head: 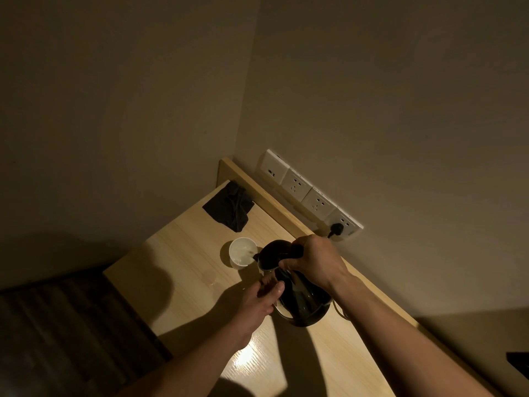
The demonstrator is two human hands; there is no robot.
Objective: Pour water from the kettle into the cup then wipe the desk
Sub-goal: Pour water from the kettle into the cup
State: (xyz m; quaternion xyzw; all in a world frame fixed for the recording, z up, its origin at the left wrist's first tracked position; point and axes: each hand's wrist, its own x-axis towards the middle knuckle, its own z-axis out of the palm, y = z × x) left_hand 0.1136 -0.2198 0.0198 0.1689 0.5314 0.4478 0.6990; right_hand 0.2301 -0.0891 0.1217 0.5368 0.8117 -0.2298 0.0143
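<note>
Right fingers (289, 265) wrap kettle (297, 293) handle | spout over cup (242, 252)

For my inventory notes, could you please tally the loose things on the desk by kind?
Kettle, tilted toward the cup, held by both hands: 1
White cup: 1
Dark cloth: 1
Total: 3

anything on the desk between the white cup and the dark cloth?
No. In the head view, only bare wood of the desk separates the white cup from the dark cloth; the kettle sits on the cup's other side.
</note>
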